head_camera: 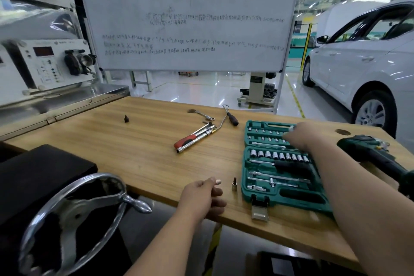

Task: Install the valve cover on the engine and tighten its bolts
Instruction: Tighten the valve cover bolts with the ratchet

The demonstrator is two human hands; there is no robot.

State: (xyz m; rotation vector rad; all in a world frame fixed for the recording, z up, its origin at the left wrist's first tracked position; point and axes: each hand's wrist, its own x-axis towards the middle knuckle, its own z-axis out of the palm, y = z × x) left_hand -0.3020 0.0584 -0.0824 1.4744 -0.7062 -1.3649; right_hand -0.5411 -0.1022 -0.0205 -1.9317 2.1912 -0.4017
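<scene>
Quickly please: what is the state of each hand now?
Left hand: fingers curled at the table edge; whether it holds anything cannot be told.
Right hand: fingers reach into the socket case; grip cannot be told.

Teal-green socket case (245,177) with chrome sockets (275,155) under the right grip (302,138), tan wood-grain counter (134,145), red-and-black-handled ratchet (190,140) left of it, dark green and black power tool (369,152) to its right, white car (358,69) beyond

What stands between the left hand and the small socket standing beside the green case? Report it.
Nothing visible. Only bare wooden table separates the left hand from the upright socket, which stands left of the green case. The right hand is over the case's far rows, out of that path.
</scene>
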